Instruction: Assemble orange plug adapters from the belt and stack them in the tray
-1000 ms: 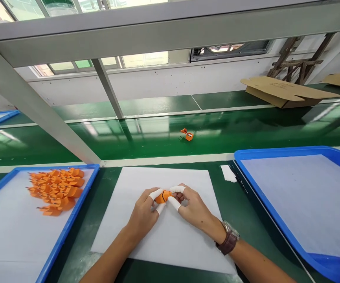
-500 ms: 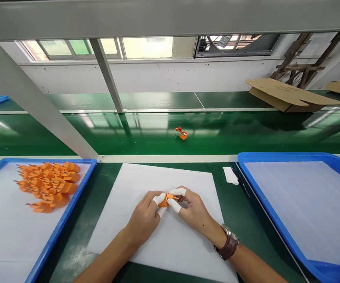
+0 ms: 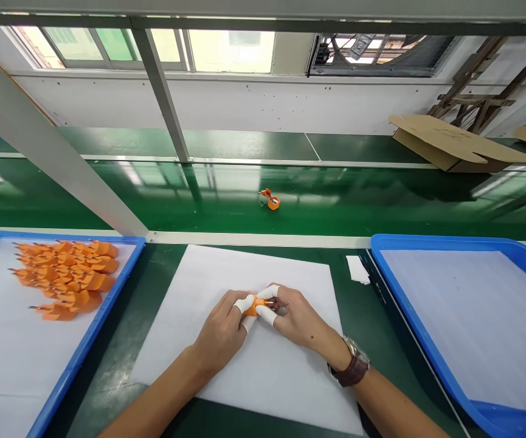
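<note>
Part (image 3: 256, 304) in the grip: orange. Finger cots (image 3: 267, 292) pinching it: white. Sheet (image 3: 226, 267) beneath the grip: plain white. Pile (image 3: 64, 277) left of the grip: orange, in a blue tray (image 3: 84, 353) lined white. Tray (image 3: 427, 340) right of the grip: blue, white liner. Belt (image 3: 335, 207) beyond: glossy green, one orange piece (image 3: 272, 199) on it. Watch strap (image 3: 352, 372): brown.

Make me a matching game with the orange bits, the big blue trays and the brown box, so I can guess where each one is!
Things:
1. small orange plastic part
2. heap of orange plastic parts
3. lone orange part
4. flattened brown cardboard box

Places:
A. on the green conveyor belt
B. far right, beyond the belt
C. pinched between the left hand and the right hand
D. in the left blue tray

Pairs: 1-C, 2-D, 3-A, 4-B
</note>
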{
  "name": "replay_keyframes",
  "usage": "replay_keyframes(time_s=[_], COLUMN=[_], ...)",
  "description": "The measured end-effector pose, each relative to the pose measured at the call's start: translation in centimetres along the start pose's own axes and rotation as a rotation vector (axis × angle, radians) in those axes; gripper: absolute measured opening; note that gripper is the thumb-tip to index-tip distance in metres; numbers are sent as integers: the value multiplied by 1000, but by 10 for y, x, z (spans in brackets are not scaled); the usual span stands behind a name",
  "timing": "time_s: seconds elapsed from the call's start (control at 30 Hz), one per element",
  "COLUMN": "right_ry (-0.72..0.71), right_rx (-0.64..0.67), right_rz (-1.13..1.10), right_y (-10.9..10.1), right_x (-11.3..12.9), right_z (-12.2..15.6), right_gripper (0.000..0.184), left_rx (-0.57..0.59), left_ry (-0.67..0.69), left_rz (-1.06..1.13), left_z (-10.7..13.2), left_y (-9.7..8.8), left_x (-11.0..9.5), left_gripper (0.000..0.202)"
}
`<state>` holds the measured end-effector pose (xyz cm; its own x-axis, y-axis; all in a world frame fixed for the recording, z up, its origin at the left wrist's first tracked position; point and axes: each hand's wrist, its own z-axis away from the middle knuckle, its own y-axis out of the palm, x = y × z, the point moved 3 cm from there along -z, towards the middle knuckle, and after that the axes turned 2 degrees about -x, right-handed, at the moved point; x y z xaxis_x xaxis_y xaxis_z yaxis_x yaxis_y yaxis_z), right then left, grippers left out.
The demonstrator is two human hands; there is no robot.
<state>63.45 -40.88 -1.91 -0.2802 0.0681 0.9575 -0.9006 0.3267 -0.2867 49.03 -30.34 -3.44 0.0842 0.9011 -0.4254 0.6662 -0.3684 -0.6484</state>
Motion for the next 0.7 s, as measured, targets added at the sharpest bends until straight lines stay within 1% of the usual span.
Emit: replay_keyframes(time_s=[0.1, 0.2, 0.27, 0.33, 0.43, 0.5, 0.6, 0.7], right_ry=[34, 54, 48, 35, 38, 20, -68, -176], right_rx=[15, -33, -62, -60, -7, 1, -26, 6], right_rz=[-68, -93, -66, -49, -19, 77, 342, 578], right_y=[1, 4, 7, 8, 3, -4, -15, -20], right_x=[-3, -11, -16, -16, -7, 4, 15, 13], right_z=[-2, -1, 0, 1, 3, 6, 11, 14], right_gripper=[11, 12, 13, 16, 26, 31, 31, 31], left_rx=[14, 79, 133, 165, 168, 153, 86, 20], left_ry=[-2, -59, -85, -99, -171, -278, -430, -488], left_rz=[-5, -3, -9, -3, 73, 168, 342, 458], left_z=[-2, -1, -1, -2, -4, -4, -5, -9], left_y=[-1, 0, 1, 0, -5, -9, -16, -27], left_x=[1, 4, 5, 4, 4, 9, 16, 15], left_gripper=[25, 22, 33, 43, 44, 43, 36, 32])
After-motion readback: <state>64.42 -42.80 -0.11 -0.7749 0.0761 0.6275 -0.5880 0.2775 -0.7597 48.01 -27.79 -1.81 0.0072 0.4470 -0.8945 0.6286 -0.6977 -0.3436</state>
